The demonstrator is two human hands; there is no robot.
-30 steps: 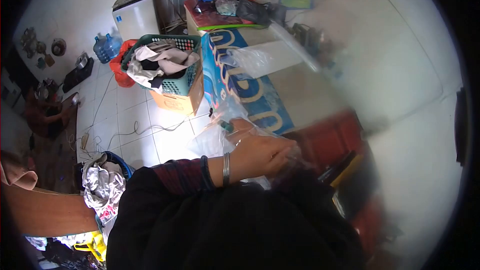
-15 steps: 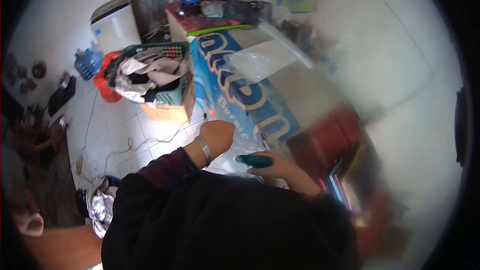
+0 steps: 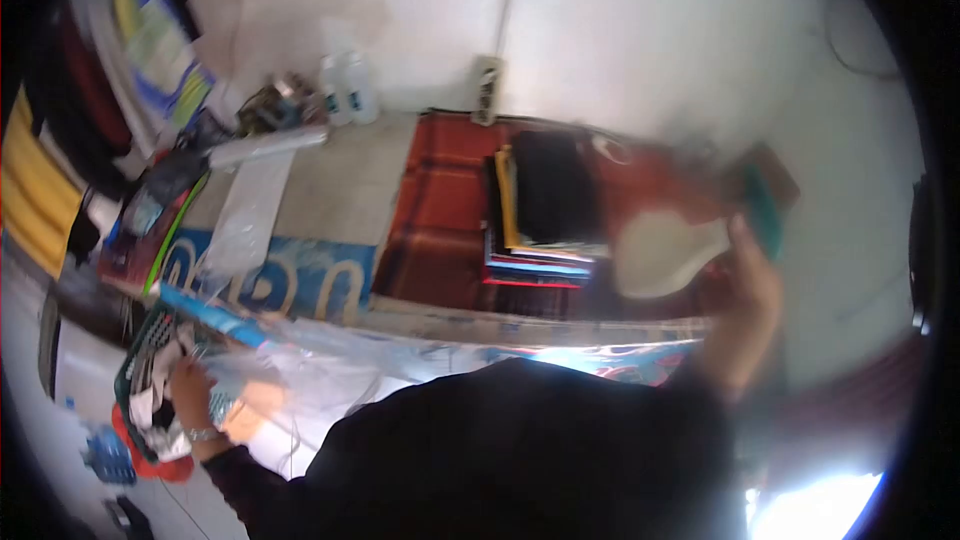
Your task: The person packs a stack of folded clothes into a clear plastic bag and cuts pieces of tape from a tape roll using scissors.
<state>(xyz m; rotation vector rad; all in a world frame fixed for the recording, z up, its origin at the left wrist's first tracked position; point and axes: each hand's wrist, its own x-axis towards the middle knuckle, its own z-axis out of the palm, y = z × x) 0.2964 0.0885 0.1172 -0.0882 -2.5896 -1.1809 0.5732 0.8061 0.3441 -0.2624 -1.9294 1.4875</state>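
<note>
At the lower left, my left hand (image 3: 192,392) is closed beside a green laundry basket (image 3: 130,370) of crumpled clothes. Clear plastic (image 3: 330,355) stretches rightward from its fingers along the table's front. A metal band circles that wrist. On the right, my right hand (image 3: 757,290) is raised and curled round a dark green object (image 3: 765,210), which motion blurs too much to name. Left of this hand lies a rounded whitish thing (image 3: 660,255) on red cloth. A stack of folded clothes (image 3: 550,190) sits near the middle of the table.
A red checked cloth (image 3: 435,210) covers part of the table. White bottles (image 3: 347,90) stand against the wall beside clutter. A power strip (image 3: 487,90) leans at the back edge. Clothes (image 3: 45,180) hang at the left, above water jugs (image 3: 108,455) on the floor.
My view has swung right towards the table and wall. My hands have spread apart, the left towards the basket and the right out over the table's right end with the green object.
</note>
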